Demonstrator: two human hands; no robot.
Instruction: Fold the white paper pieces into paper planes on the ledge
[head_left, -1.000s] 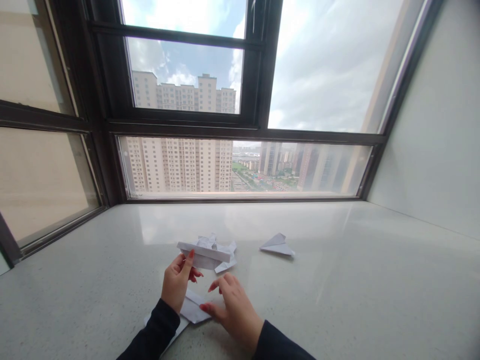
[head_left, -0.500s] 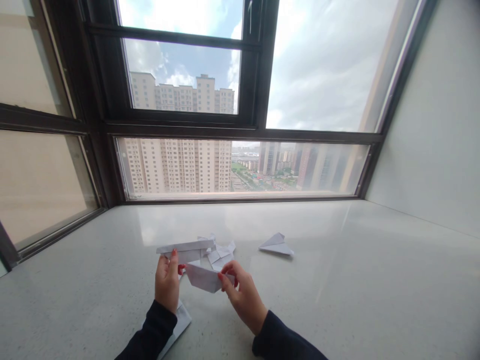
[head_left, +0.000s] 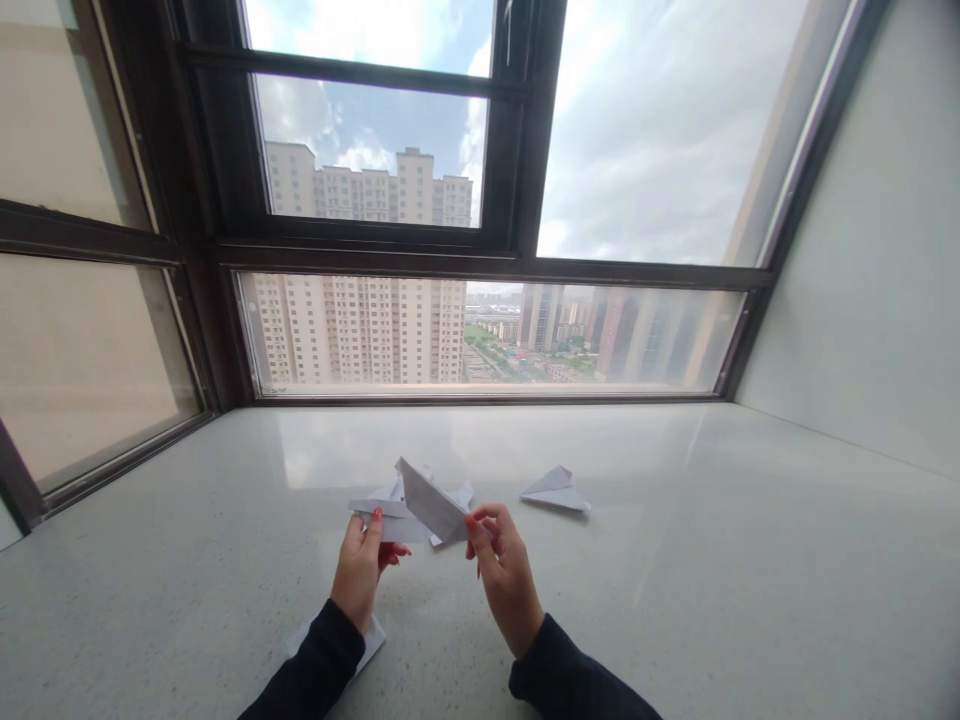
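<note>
Folded white paper [head_left: 433, 503] stands tilted between my hands, its lower right end pinched by the thumb and fingers of my right hand [head_left: 506, 570]. Another folded paper piece [head_left: 394, 522] is gripped between the thumb and fingers of my left hand [head_left: 361, 567]. The two pieces overlap, and I cannot tell whether they are joined. Behind them, other folded white paper [head_left: 463, 494] lies on the pale sill, mostly hidden. A paper plane [head_left: 556, 491] rests to the right of my right hand.
Under my left forearm lies a flat white paper piece [head_left: 373, 643], partly covered by the sleeve. The speckled white sill [head_left: 675, 560] ends at a dark-framed window [head_left: 480, 402], with tall buildings outside. A white wall [head_left: 870, 280] bounds the right side.
Both hands have moved slightly right. The paper in my right hand has swung up to a steep tilt and now overlaps the left piece, hiding more of the papers behind.
</note>
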